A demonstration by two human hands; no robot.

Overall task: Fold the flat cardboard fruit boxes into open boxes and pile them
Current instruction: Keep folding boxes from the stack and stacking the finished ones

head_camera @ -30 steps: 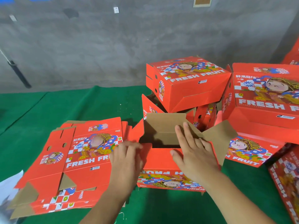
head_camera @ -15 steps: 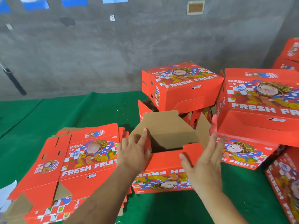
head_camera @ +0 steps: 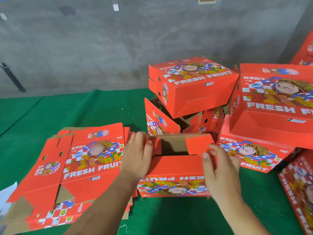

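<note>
Head view, left fingers: the left hand (head_camera: 138,156) lies over the left end of the half-folded box (head_camera: 174,173), fingers bent over the left red flap (head_camera: 155,146) and pressing it inward; the fingertips are motion-blurred, so how tightly they grip cannot be told.
Right fingers: the right hand (head_camera: 220,170) curls round the box's right end, thumb and fingers pinching the right red flap (head_camera: 199,144), which is folded over the opening.
Box between the hands: it stands on the green cloth (head_camera: 84,109) with its printed front wall facing the camera upside down; its brown inside shows between the two flaps.
Edges: the two flaps do not meet; a gap of open brown interior lies between them. The box's near bottom edge rests on the cloth.
Left of the hands: a stack of flat boxes (head_camera: 76,163) lies just beside the left wrist, its right edge tucked under the forearm.
Behind: a heap of folded boxes (head_camera: 191,85), the topmost tilted, stands just beyond the far rim of the held box.
Right: another folded box (head_camera: 276,102) leans close by the right hand, with a printed panel (head_camera: 252,153) touching or nearly touching the held box's right end.
Open room: bare green cloth lies toward the camera below the box and far left toward the grey wall (head_camera: 101,48).
</note>
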